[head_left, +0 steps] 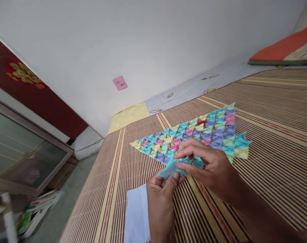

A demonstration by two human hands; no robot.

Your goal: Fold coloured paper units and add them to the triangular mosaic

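Note:
A light-blue piece of folded paper [171, 169] is held between both hands above the striped mat. My left hand [163, 194] pinches its lower edge, the thumb lying on top. Around its upper right side, my right hand [209, 162] closes with the thumb and fingers on the paper. Behind the hands lies a triangular array of small folded paper pieces [166, 138] in blue, green, pink, purple and yellow; my right hand hides part of it. A pale blue-white paper sheet [137, 216] rests on the mat, left of my left wrist.
The striped bamboo mat [110, 202] covers a bed whose left edge drops to the floor [80, 179]. A white wall with a pink note [119, 83] rises behind. An orange-edged folded quilt [277, 50] lies far right; a glass-panelled door [24, 148] stands left.

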